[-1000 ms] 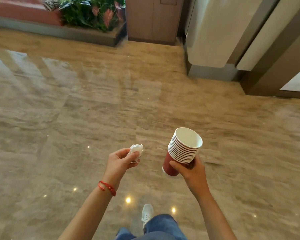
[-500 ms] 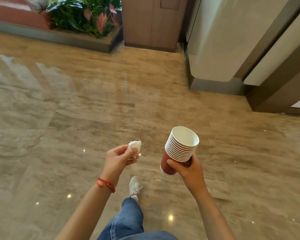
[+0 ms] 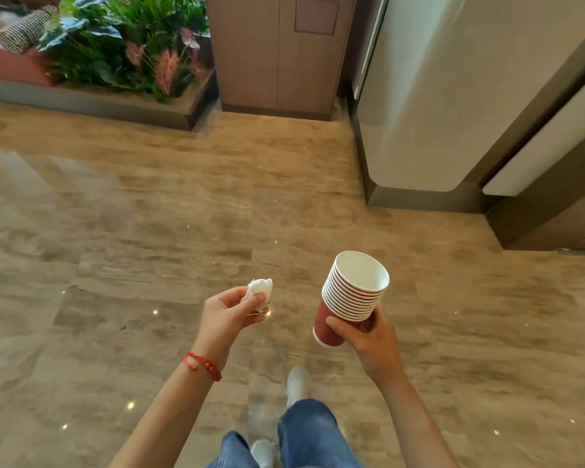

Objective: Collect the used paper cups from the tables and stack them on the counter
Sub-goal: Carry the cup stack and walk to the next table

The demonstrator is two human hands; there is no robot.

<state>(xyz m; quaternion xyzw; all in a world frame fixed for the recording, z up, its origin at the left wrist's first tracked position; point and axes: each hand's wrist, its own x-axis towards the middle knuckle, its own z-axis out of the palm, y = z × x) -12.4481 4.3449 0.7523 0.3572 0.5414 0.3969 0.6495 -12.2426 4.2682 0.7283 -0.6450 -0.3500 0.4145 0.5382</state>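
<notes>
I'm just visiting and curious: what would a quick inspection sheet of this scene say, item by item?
Surface: glossy stone-look floor with small light reflections; no table or counter top in view.
Job's things: stack of red paper cups, nested, white inside, tilted, held off the floor.
Clutter: crumpled white tissue, carried in hand.
Hands: left hand pinches the tissue, with a red bracelet on its wrist; right hand grips the cup stack low on its side.
Cables: nothing seen.
Surroundings: planter with green and pink leaves at upper left, wooden cabinet ahead, pale rounded panel at right; the person's jeans and a white shoe below.
</notes>
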